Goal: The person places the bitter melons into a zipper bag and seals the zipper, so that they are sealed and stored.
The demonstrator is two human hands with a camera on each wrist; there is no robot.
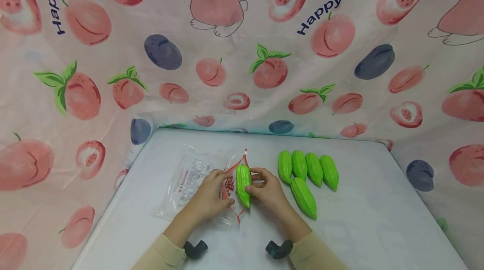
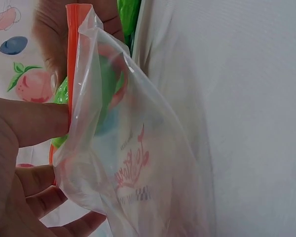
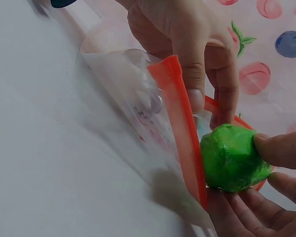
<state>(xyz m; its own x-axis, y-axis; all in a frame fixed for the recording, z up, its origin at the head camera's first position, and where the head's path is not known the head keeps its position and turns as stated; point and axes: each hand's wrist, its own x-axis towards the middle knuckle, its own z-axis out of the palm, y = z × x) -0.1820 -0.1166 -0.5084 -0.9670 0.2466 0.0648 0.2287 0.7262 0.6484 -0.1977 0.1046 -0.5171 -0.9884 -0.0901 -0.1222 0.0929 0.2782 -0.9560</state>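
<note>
A clear plastic zip bag (image 1: 196, 179) with a red-edged mouth and printed drawings lies on the table, its mouth facing right. My left hand (image 1: 209, 194) grips the mouth's edges and spreads them apart; the red rim (image 3: 185, 143) stands wide in the right wrist view. Thumb and fingers of my right hand (image 1: 267, 190) hold a bright green, ridged fruit-shaped piece (image 1: 243, 184) with a tapered end. This piece (image 3: 234, 158) is right at the mouth, partly behind the rim. Through the film, green also shows in the left wrist view.
Several more green ridged pieces (image 1: 313, 170) lie right of my right hand, most in a row and one (image 1: 303, 198) nearer me. The white table (image 1: 370, 219) ends at a fruit-print cloth (image 1: 242, 72) behind. Dark curved objects (image 1: 279, 249) sit by both wrists.
</note>
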